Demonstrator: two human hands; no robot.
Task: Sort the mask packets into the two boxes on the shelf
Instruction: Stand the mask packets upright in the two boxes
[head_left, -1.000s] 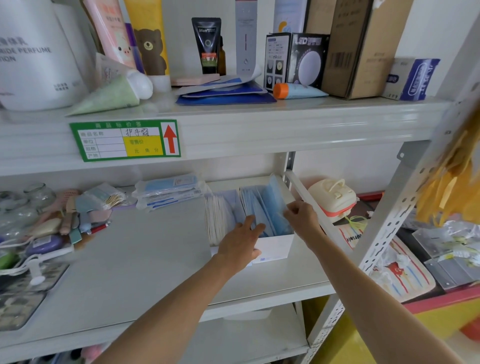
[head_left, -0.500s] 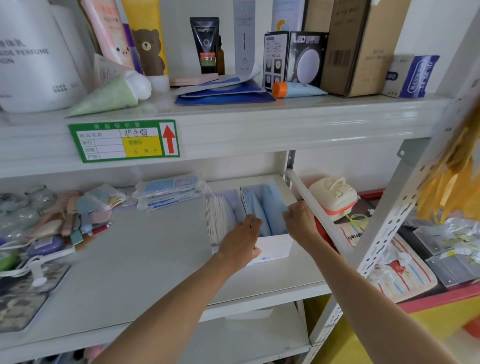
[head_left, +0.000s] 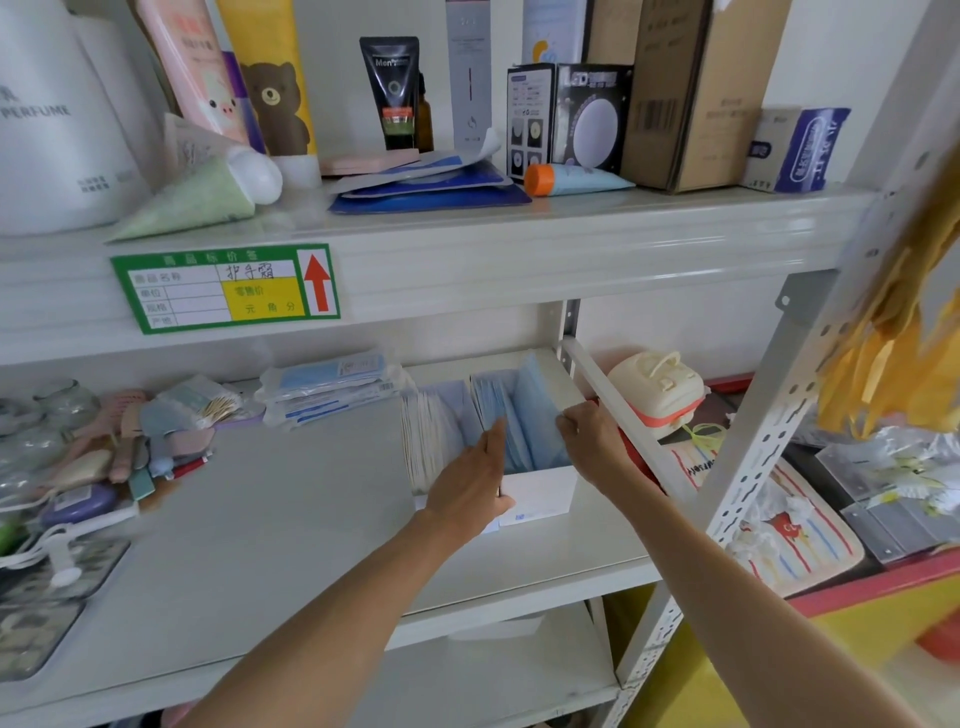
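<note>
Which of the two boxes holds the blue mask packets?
The right box, under both hands; the left box beside it holds white packets.

Two hands in view: left hand (head_left: 475, 475), right hand (head_left: 592, 441). Two boxes: left box (head_left: 436, 436), right box (head_left: 540, 491). One loose stack of mask packets (head_left: 327, 387). One price label (head_left: 226, 287).

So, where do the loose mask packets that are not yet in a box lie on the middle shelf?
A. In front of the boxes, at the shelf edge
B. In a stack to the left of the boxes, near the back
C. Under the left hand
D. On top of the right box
B: the stack of loose mask packets lies left of the boxes, toward the back of the shelf.
</note>
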